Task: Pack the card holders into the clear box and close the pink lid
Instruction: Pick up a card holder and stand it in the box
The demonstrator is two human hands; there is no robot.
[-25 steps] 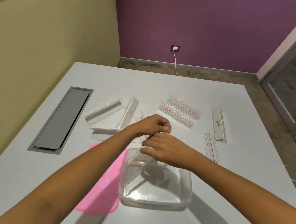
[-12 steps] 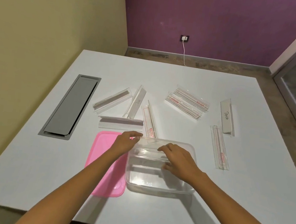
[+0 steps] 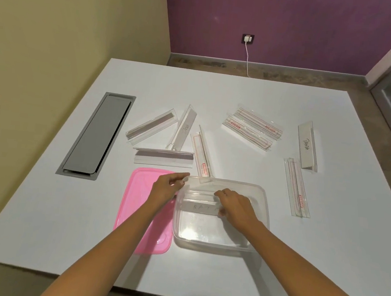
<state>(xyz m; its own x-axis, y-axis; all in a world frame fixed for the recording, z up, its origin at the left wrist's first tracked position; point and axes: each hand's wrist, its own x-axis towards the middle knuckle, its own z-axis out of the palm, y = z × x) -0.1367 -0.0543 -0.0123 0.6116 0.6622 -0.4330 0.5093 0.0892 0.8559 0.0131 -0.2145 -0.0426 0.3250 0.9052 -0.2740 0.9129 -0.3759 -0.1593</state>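
Observation:
The clear box (image 3: 258,237) stands on the white table near me, with the pink lid (image 3: 139,211) lying flat to its left. One card holder (image 3: 199,207) lies across the inside of the box. My right hand (image 3: 235,207) is inside the box, fingers on that holder's right end. My left hand (image 3: 168,188) grips the box's far left rim. Several more clear card holders lie scattered beyond the box, among them one (image 3: 202,155) just behind the rim and one (image 3: 297,187) to the right.
A grey cable hatch (image 3: 96,136) is set into the table (image 3: 242,95) at the left. A yellow wall runs along the left side, a purple wall with a socket and cord (image 3: 248,39) at the back. The table's near edge is close below my arms.
The holder went from tilted up out of the box to lying flat inside it. My hands came down with it, the left one shifting to the box rim. My view pulled back.

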